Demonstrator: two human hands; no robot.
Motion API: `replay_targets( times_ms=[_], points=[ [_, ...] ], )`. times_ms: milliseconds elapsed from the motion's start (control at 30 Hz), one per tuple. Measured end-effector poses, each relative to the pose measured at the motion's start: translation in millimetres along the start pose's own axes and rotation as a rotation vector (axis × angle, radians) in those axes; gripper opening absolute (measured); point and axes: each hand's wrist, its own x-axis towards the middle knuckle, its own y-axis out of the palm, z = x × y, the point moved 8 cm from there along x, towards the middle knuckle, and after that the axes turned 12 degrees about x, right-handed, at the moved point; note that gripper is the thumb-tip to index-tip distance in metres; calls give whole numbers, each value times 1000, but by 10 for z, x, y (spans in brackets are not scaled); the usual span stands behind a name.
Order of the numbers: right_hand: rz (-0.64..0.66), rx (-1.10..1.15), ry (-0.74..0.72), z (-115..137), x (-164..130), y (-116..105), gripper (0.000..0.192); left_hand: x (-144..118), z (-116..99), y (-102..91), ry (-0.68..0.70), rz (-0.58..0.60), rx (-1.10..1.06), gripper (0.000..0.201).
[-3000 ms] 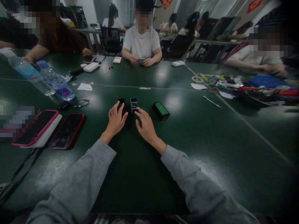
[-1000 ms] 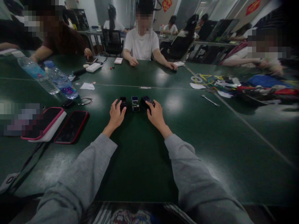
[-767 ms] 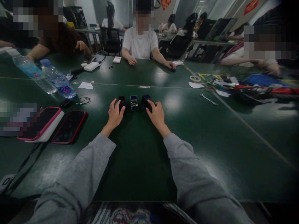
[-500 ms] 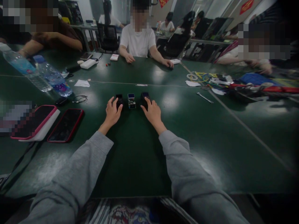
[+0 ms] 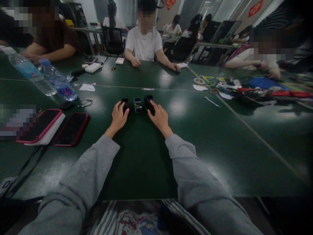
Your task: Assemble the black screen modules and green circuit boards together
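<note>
Three small parts stand in a row on the dark green table. My left hand rests with its fingers on a small black block at the left end. In the middle stands a small module with a blue top, untouched. My right hand grips a black box at the right end, standing upright close beside the module. Both my sleeves are grey.
Two red-edged phones lie to the left, with two water bottles behind them. A wrench and a pile of cables lie to the right. Other people sit along the far edge, one in a white shirt.
My right hand left the middle module, took the black box with the green face from the right and brought it upright beside the module. My left hand stayed on the black block.
</note>
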Motion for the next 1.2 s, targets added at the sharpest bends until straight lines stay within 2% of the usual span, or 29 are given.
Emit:
replay_targets(
  times_ms=[133,267,367,500,600,700,767,833,900,967,1033,1200],
  points=[
    [-194,42,-12,-85,-45,-269,56,-5,-15,-13,0,1,-11,71],
    [-356,12,106,-490,-108,-531,55,-11,-27,-25,-3,8,-28,73],
    [-347,10,216,-789,-143,-526,53,-13,-31,-25,5,8,-45,73],
    [-162,-26,288,-915,-142,-295,53,-1,-7,-2,21,5,-46,70],
    [-98,-85,303,-865,-145,-231,59,13,16,11,27,5,-23,67],
    [-154,-121,277,-703,-153,-313,64,-4,-26,-40,32,-11,9,64],
    [-168,-114,210,-502,-158,-326,63,-47,-139,-117,71,-36,51,61],
    [-99,-92,91,-237,-164,-226,63,-118,-360,-180,210,-46,113,57],
    [41,-71,-45,27,-191,-36,63,-212,-606,-150,404,26,159,52],
    [154,-56,-125,190,-235,129,59,-278,-740,-97,510,96,184,50],
    [182,-49,-127,227,-257,193,53,-281,-755,-73,510,110,204,50],
    [135,-53,-59,159,-241,138,49,-254,-716,-68,496,87,229,52]
  ],
)
